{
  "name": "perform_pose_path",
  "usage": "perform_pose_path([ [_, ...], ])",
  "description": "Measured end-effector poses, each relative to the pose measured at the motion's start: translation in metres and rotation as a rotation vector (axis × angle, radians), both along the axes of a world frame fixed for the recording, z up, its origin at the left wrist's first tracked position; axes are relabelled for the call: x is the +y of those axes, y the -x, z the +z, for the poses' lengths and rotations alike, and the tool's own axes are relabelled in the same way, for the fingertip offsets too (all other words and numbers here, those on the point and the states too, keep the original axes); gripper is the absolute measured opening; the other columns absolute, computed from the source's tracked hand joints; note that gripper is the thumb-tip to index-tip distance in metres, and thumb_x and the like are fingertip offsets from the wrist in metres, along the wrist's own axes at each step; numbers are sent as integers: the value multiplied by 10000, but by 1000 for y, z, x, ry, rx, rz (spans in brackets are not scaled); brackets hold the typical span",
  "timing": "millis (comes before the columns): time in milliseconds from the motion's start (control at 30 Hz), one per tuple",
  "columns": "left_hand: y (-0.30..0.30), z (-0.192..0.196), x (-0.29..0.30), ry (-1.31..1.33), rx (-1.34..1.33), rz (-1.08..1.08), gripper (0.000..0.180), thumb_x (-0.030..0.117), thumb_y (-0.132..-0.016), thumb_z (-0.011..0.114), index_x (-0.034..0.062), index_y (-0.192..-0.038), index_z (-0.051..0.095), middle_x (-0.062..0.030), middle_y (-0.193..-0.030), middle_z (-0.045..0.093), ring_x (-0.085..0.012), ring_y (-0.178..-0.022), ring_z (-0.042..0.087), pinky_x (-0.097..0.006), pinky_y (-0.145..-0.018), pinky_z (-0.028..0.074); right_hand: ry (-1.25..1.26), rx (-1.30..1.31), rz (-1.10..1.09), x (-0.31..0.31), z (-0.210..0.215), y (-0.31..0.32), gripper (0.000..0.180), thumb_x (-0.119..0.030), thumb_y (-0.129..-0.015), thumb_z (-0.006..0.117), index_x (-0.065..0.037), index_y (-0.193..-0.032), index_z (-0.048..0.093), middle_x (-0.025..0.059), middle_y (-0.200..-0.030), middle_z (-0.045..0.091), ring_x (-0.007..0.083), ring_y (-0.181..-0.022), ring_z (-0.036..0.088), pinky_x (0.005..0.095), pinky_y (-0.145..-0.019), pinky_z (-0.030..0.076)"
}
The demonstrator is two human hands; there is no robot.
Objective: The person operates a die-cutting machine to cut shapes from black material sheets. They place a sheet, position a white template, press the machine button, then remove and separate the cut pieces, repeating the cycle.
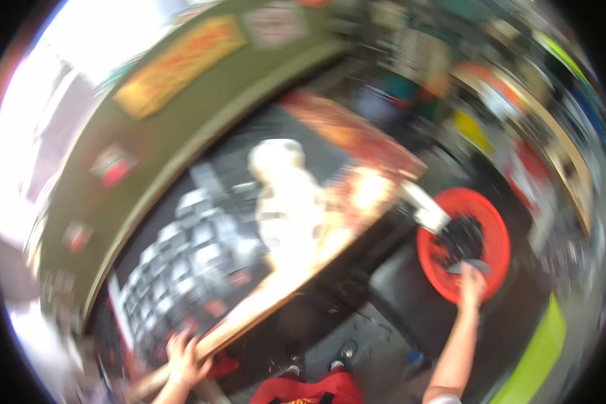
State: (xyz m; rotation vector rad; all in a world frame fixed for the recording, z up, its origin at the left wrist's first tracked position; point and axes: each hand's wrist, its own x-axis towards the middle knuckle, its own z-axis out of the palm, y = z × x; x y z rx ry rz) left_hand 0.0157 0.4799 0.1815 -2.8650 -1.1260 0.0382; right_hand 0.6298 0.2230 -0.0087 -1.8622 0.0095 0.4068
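Motion blurs the whole view. At the lower left, my left hand (187,360) has its fingers spread and rests at the wooden front edge of the workbench (262,306). My right hand (472,286) reaches over the near rim of a round red basin (499,242) at the right. Its fingers are closed on a grey, rounded flat piece (477,264), whose kind is too smeared to tell. Dark small pieces (461,237) lie inside the basin.
Rows of grey blocky parts (188,246) cover the bench's left part. A pale, bulky object (286,202) stands mid-bench. A white piece (424,207) sticks out beside the basin. Beyond the bench runs a green panel (175,128); a lime-green strip (535,357) is at lower right.
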Motion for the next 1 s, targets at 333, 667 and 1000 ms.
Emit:
perform_pose_path([
  [333, 25, -42, -9, 21, -346, 9, 679, 316, -621, 742, 93, -1225, 525, -182, -1207, 489, -338, -1181, 462, -589, -995, 314, -44, -1036, 372, 64, 32, 157, 163, -136, -856, 649, 13, -921, 650, 136, -862, 658, 225, -728, 612, 332, -662, 500],
  [667, 66, -44, -30, -181, -964, 171, 521, 215, -708, 674, 76, -1183, 510, -201, -1225, 458, -393, -1154, 449, -558, -1060, 277, -239, -1330, 1113, 250, 238, 411, 314, -260, -870, 643, 10, -1029, 638, 193, -1000, 623, 359, -919, 585, 456, -858, 461],
  [1000, 237, -37, -37, -42, -847, 974, 415, 212, -821, 641, 64, -1193, 532, -146, -1177, 478, -323, -1110, 470, -431, -921, 451, 239, -1370, 1197, 305, 162, 382, 506, -277, -787, 655, 71, -1144, 566, 320, -1057, 585, 466, -958, 562, 509, -888, 439],
])
